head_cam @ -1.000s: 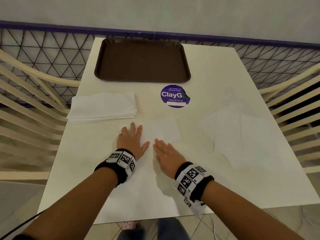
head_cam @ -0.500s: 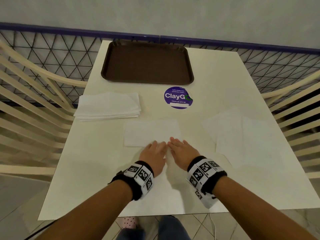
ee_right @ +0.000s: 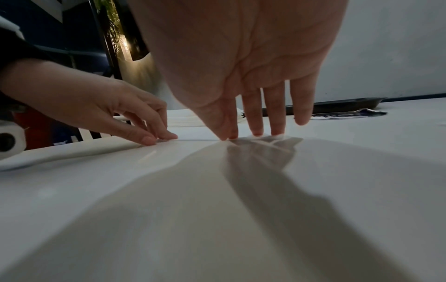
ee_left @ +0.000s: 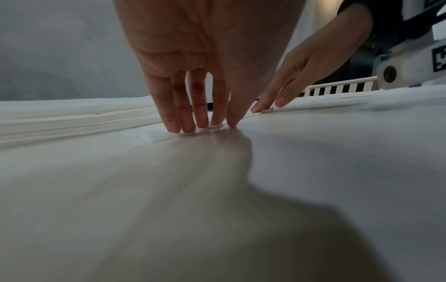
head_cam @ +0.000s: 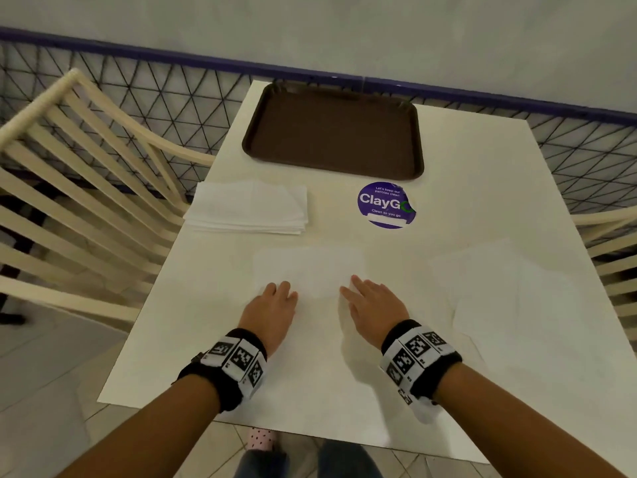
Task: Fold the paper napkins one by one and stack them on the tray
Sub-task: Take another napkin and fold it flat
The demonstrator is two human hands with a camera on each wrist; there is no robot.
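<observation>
The white bench (head_cam: pixel 465 188) carried a brown tray (head_cam: pixel 334 131) at its far edge, bare inside. Nearer on the left lay a pile of napkins (head_cam: pixel 248 208). A single folded napkin (head_cam: pixel 310 270) lay flat between the hands. The left hand (head_cam: pixel 272 305) and right hand (head_cam: pixel 372 301) pressed its near corners with straight fingers, each grip released, grasping nothing.

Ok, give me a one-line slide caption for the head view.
Both hands, left hand and right hand, press a folded napkin flat before the empty brown tray.
</observation>
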